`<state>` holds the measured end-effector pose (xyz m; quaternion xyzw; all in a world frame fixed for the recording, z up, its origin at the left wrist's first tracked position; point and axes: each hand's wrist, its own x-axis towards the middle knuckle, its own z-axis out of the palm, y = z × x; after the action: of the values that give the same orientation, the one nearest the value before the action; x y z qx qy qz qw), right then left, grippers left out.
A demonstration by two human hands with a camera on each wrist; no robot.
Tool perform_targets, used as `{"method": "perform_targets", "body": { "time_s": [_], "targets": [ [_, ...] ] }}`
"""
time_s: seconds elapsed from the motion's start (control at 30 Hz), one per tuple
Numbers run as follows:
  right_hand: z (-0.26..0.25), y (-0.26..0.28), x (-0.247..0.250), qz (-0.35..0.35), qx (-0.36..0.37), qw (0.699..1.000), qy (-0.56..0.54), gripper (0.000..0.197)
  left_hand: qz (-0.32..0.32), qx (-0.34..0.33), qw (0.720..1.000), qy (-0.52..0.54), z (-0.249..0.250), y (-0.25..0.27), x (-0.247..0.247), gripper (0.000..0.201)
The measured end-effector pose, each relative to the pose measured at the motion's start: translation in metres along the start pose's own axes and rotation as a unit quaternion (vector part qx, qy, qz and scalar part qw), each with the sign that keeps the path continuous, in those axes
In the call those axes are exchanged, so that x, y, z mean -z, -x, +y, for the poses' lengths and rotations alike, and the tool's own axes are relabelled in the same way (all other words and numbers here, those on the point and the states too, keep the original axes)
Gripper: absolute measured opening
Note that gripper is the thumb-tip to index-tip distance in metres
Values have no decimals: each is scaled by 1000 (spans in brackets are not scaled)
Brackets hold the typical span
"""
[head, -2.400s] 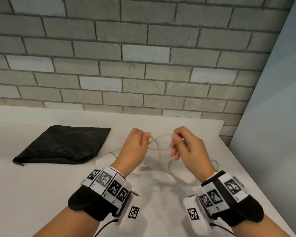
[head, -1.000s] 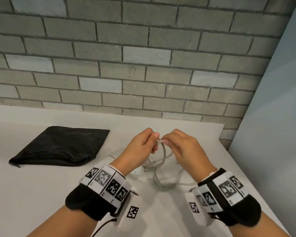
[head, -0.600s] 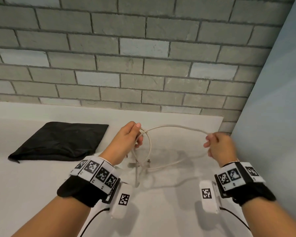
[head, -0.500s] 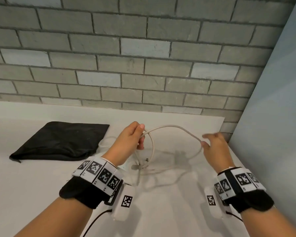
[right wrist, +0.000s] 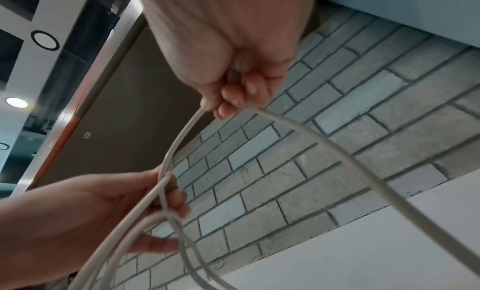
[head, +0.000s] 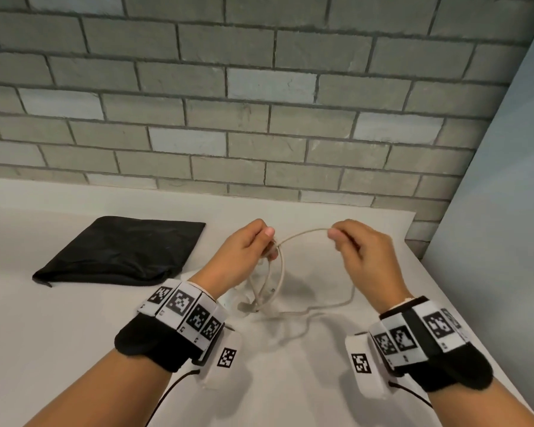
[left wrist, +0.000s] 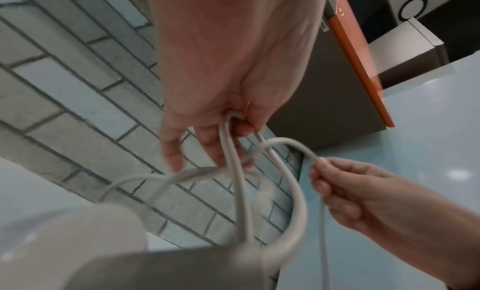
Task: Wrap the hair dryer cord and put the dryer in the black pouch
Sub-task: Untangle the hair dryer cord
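A thin beige cord (head: 302,234) arcs between my two hands above the white table (head: 74,334). My left hand (head: 253,245) pinches gathered loops of the cord (left wrist: 233,171), which hang down from it. My right hand (head: 352,245) pinches the cord (right wrist: 182,134) a short way to the right. More slack cord (head: 330,306) lies on the table under the hands. The white dryer (head: 233,298) is mostly hidden behind my left wrist; its body (left wrist: 78,243) shows blurred in the left wrist view. The black pouch (head: 121,251) lies flat at the left.
A grey brick wall (head: 228,103) runs along the back of the table. A pale blue panel (head: 506,211) stands close on the right, by the table's right edge (head: 463,306).
My right hand drew the cord out to the right, then came back toward my left hand. A new arc of cord now spans the short gap between them.
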<state>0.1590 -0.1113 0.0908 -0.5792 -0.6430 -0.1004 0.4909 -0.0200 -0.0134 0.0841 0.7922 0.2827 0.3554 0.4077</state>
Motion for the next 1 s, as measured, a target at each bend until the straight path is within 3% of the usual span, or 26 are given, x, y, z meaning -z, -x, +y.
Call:
{"method": "perform_targets", "body": {
  "time_s": [0.27,0.33,0.43,0.5,0.57,0.63,0.7,0.8,0.83,0.9,1.0],
  "targets": [
    [10,-6,11,171,-170,958,-154,20,-10,44,997,-63,-18,0,3,32],
    [20,-6,16,171,-212,953,-136,24,11,62,998,-30,-19,-1,4,31],
    [30,-1,17,37,-227,973,27,16,34,62,997,-6,-13,0,4,31],
    [22,3,12,-26,-190,977,96,36,37,55,998,-20,-7,-1,1,32],
    [1,1,5,-35,-109,991,73,50,46,53,996,-55,-4,-4,-4,34],
    [-21,-3,-3,-83,-37,995,33,52,61,46,994,-77,-3,-7,-8,34],
    [-33,-4,-8,-184,1,982,30,54,67,46,994,-78,-3,-8,-11,33],
    [-32,-5,-10,-315,59,934,156,48,72,61,993,-73,-4,-7,-10,32],
    [-30,-4,-11,-339,57,921,185,50,78,67,992,-74,-4,-7,-9,33],
    [-29,-5,-13,-343,-8,923,177,50,87,73,991,-68,-5,-7,-6,32],
    [-24,-6,-14,-299,-64,950,67,12,89,76,993,-37,-7,-9,-4,33]
  ]
}}
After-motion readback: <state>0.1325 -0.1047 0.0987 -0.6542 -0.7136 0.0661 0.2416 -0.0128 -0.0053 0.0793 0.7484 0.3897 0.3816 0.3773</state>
